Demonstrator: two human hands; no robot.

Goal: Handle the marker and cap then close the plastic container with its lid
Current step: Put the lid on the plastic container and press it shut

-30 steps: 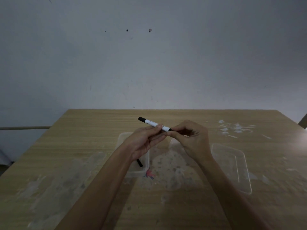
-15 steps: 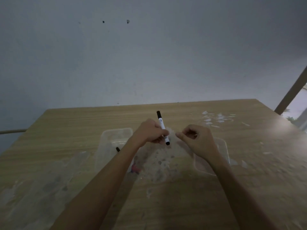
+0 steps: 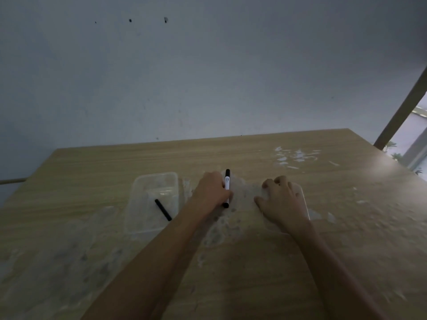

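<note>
Bare dim room, worn wooden table (image 3: 254,262), plain marked wall (image 3: 208,77)

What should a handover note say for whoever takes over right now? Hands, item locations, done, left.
Left hand: shut on the marker, black ends both sides, held over the table.
Right hand: resting on the clear lid, fingers curled; whether it grips the lid or holds a cap cannot be told.
Plastic container: open, left of the left hand, a black stick-shaped item lying inside.
Done: marker appears capped.
Left: put the marker in the container, likely; bring the lid over and press it shut.
</note>
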